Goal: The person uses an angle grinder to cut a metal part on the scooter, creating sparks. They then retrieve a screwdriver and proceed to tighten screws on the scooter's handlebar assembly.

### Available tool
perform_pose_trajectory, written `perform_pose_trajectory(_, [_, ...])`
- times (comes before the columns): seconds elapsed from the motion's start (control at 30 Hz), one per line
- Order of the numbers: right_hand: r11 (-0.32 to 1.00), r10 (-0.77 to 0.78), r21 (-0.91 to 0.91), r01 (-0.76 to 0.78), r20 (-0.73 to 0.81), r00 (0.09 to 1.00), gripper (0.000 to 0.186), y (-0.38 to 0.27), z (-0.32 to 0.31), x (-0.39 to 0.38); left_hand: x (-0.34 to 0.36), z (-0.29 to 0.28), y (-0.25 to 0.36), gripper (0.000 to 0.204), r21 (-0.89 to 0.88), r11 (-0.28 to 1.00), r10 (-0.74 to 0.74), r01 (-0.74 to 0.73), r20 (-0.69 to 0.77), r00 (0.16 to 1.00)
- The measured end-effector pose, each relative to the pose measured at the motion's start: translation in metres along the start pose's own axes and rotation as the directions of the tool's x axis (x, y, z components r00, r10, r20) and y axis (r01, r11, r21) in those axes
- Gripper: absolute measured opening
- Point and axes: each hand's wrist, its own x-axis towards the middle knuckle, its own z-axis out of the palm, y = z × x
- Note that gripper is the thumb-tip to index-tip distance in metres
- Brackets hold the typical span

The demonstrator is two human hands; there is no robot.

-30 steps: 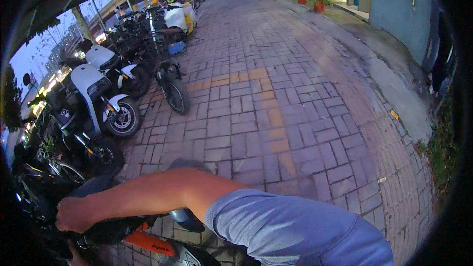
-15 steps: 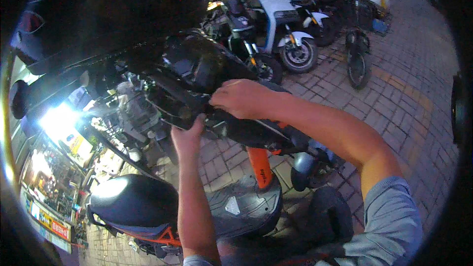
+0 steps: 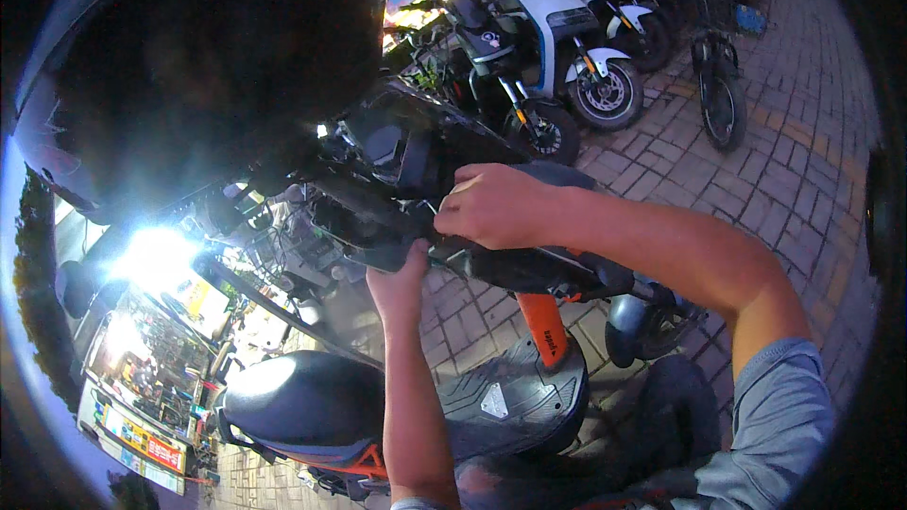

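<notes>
I have both hands at the dark front end of a black and orange electric scooter, where its handlebars would be. My left hand [image 3: 402, 279] comes up from below and is closed around the edge of a black panel-like part [image 3: 364, 231]; its thumb shows on the near side, its other fingers are hidden. Just to the right, my right hand [image 3: 496, 208] has its fingers bent and pressed together against the dark parts; what they hold is hidden. Lower down are the scooter's orange front column [image 3: 543, 326], grey ribbed footboard [image 3: 515, 401] and black seat [image 3: 302, 397].
A large dark shape [image 3: 227, 57] covers the upper left. Behind stand a white scooter [image 3: 548, 14], other scooters and a bicycle [image 3: 721, 99] on brick paving [image 3: 794, 170]. At the left, a bright lamp [image 3: 156, 255] glares beside a lit shopfront [image 3: 137, 368].
The whole view has shifted, so the scooter and both hands appear farther right and slightly lower. Both hands keep nearly the same hold at the scooter's front.
</notes>
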Motion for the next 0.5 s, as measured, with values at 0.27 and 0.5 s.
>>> perform_pose_trajectory(0.27, [0.959, 0.182, 0.213, -0.185, 0.036, 0.983, 0.012, 0.01, -0.005, 0.015, 0.004, -0.004, -0.005, 0.053, 0.008, 0.997, -0.079, 0.078, 0.045, 0.996])
perform_pose_trajectory(0.5, [0.93, 0.231, 0.274, -0.247, 0.09, 0.969, 0.015, 0.012, -0.02, 0.036, 0.0, -0.003, 0.001, 0.054, -0.037, 0.996, -0.081, 0.084, 0.079, 0.994])
